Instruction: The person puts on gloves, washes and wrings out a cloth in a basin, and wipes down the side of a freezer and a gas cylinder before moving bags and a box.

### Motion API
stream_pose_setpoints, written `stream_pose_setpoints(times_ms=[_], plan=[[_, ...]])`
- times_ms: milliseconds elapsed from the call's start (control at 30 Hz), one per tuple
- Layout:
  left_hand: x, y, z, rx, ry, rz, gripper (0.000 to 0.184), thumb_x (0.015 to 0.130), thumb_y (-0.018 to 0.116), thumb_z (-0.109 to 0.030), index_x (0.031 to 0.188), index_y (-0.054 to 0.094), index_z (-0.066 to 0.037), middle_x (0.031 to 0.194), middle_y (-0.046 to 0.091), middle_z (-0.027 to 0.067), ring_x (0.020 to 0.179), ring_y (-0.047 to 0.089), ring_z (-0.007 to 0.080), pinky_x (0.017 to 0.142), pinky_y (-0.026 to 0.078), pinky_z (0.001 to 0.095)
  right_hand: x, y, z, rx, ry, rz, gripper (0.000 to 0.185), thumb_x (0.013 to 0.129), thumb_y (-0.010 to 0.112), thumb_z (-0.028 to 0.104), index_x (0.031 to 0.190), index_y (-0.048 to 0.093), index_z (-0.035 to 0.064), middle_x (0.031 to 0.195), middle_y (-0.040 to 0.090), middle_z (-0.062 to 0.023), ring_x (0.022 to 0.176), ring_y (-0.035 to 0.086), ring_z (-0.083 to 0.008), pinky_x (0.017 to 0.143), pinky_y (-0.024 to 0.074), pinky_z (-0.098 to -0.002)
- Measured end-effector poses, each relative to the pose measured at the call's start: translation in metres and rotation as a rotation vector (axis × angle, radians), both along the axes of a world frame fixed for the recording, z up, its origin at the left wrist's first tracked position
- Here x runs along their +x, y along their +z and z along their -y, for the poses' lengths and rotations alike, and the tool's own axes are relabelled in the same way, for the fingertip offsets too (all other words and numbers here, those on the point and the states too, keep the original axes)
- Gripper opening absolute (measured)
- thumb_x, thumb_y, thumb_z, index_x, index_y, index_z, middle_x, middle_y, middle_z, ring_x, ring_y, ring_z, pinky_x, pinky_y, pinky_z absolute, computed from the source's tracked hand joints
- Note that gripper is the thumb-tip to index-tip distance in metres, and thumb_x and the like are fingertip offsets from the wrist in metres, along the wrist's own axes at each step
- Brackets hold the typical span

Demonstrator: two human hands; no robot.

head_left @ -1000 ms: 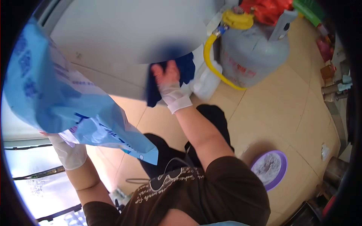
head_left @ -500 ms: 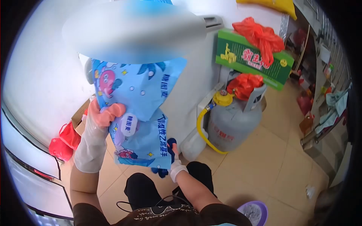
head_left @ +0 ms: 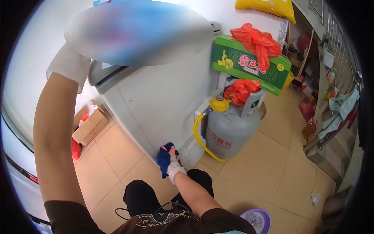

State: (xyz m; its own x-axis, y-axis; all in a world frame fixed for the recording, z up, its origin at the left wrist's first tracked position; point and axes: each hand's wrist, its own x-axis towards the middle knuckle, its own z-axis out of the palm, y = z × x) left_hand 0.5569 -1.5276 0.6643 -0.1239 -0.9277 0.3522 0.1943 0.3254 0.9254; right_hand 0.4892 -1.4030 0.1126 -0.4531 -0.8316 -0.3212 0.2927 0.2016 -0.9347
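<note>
My left hand, in a translucent white glove, is raised at the upper left; a blurred oval covers its fingers. Beside it, part of a light blue printed package shows above the blur. Low at the corner of the grey-white appliance, my right hand is closed on a dark blue cloth. That hand wears a similar glove and sits just left of a white plastic jug.
A grey gas cylinder with a yellow hose stands right of the appliance. Above it is a green box under a red bag. A purple basin is at bottom right, a cardboard box at left.
My left arm has lifted the blue package up and away, so the appliance front shows. My right hand stays low with the cloth, now in plain view.
</note>
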Motion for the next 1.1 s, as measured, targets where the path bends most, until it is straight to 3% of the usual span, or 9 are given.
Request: stream_pose_setpoints(times_ms=[233,367,567,700,867,1000,1033,1067,1100], plan=[[0.017,-0.013,-0.012,0.011,-0.261,0.199,0.031,0.095,0.051,-0.021,0.118,0.06,-0.002,0.104,0.068,0.0116,0.094,0.066,0.0201,0.084,0.054,0.0348,-0.005,0.0,0.006,-0.019,0.01,0.003,0.03,0.085,0.065,0.029,0.101,0.048,0.0092,0.085,0.056,-0.0083,0.077,0.057,-0.0225,0.066,0.0466,-0.0339],[0.039,0.011,0.024,-0.468,0.68,1.117,0.043,0.09,0.057,-0.027,0.121,0.055,0.003,0.117,0.061,0.0159,0.103,0.06,0.0229,0.093,0.047,0.035,-0.008,0.006,0.006,-0.081,0.02,0.125,0.023,0.088,0.063,0.025,0.096,0.044,0.015,0.074,0.045,0.0001,0.063,0.046,-0.013,0.054,0.042,-0.0311],[-0.01,0.03,-0.082,-0.868,0.675,0.838,0.054,0.086,0.066,-0.029,0.131,0.05,-0.004,0.131,0.049,0.0258,0.109,0.057,0.032,0.094,0.05,0.0468,-0.018,0.003,0.004,-0.077,0.036,0.103,0.023,0.089,0.062,0.024,0.096,0.043,0.0149,0.071,0.045,0.001,0.055,0.045,-0.0124,0.049,0.0398,-0.0316],[-0.036,-0.005,-0.124,-1.292,0.215,0.412,0.045,0.085,0.067,-0.033,0.111,0.061,0.003,0.102,0.065,0.0191,0.088,0.066,0.0273,0.079,0.056,0.0379,-0.032,0.011,-0.002,-0.136,0.122,0.39,0.017,0.092,0.06,0.023,0.093,0.044,0.0173,0.067,0.042,0.003,0.053,0.042,-0.0098,0.046,0.0358,-0.0291],[-0.033,-0.159,-0.169,-0.552,-0.287,0.766,0.036,0.094,0.054,-0.013,0.126,0.054,0.003,0.113,0.064,0.0165,0.088,0.064,0.018,0.081,0.051,0.0292,-0.056,0.036,-0.022,-0.378,0.31,0.752,0.013,0.095,0.055,0.025,0.09,0.045,0.0207,0.067,0.046,0.0035,0.056,0.047,-0.0103,0.048,0.0394,-0.0299],[-0.029,-0.308,-0.151,-0.282,-0.331,1.255,0.092,0.068,0.084,-0.018,0.145,0.034,-0.016,0.145,0.04,0.0124,0.132,0.042,0.0284,0.106,0.039,0.0404,-0.071,0.056,-0.041,-0.596,0.42,1.246,0.017,0.099,0.049,0.026,0.111,0.053,0.0142,0.096,0.058,-0.0026,0.088,0.058,-0.0147,0.076,0.0481,-0.0299],[-0.038,-0.326,-0.148,-0.133,-0.316,1.196,0.086,0.067,0.081,-0.011,0.142,0.038,-0.013,0.141,0.044,0.0123,0.13,0.044,0.0272,0.106,0.04,0.0394,-0.073,0.062,-0.046,-0.585,0.428,1.24,0.017,0.099,0.049,0.026,0.111,0.053,0.0142,0.096,0.058,-0.0026,0.088,0.058,-0.0147,0.076,0.0481,-0.0299],[-0.048,-0.342,-0.146,0.013,-0.301,1.13,0.08,0.067,0.079,-0.005,0.138,0.042,-0.01,0.137,0.049,0.0122,0.128,0.046,0.026,0.105,0.04,0.0384,-0.074,0.067,-0.054,-0.852,0.387,0.489,0.031,0.101,0.047,0.029,0.124,0.047,0.0097,0.111,0.056,-0.0052,0.104,0.054,-0.0157,0.089,0.0439,-0.0298],[-0.045,-0.368,-0.136,0.023,-0.296,1.115,0.08,0.067,0.079,-0.005,0.138,0.042,-0.01,0.137,0.049,0.0122,0.128,0.046,0.026,0.105,0.04,0.0384,-0.093,0.084,-0.061,-0.741,0.493,0.66,0.039,0.101,0.045,0.031,0.132,0.043,0.0072,0.12,0.053,-0.0069,0.112,0.051,-0.0156,0.095,0.0404,-0.0295]])
